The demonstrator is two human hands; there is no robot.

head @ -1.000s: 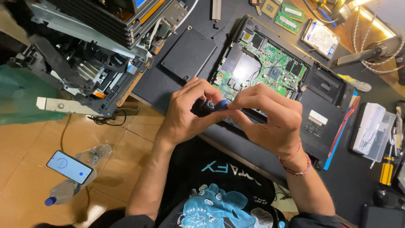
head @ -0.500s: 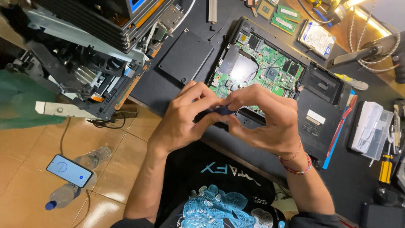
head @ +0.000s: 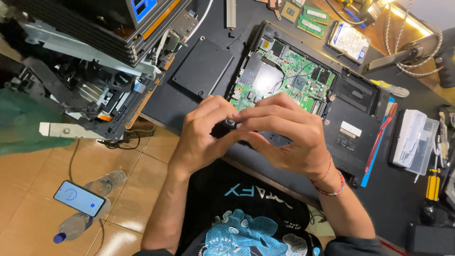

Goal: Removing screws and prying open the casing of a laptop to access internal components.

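At nine o'clock of the view, a smartphone (head: 78, 198) with a lit screen lies across a clear plastic bottle (head: 84, 208) on the tiled floor (head: 28, 189). Above it, at ten to eleven o'clock, a dismantled grey machine (head: 90, 61) overhangs the edge of the black bench (head: 403, 199). A loose black cover panel (head: 203, 67) rests on the bench at twelve o'clock of the left hand (head: 201, 135).

That left hand is curled narrow, its fingertips pinched on a small dark part (head: 231, 124) at the centre of the view; the part is mostly hidden, so its kind cannot be told. The right hand (head: 284, 137) meets it from three o'clock, fingers folded over and closed on the same part. Both hands hover over the near edge of an opened laptop base (head: 350, 118), whose green circuit board (head: 284, 76) lies bare at twelve o'clock of the hands.

Farther right, a hard drive (head: 350, 41) sits at one o'clock, a toothbrush (head: 380, 137) at three o'clock beside the laptop, then a clear plastic box (head: 413, 141) and a yellow-handled screwdriver (head: 432, 184).
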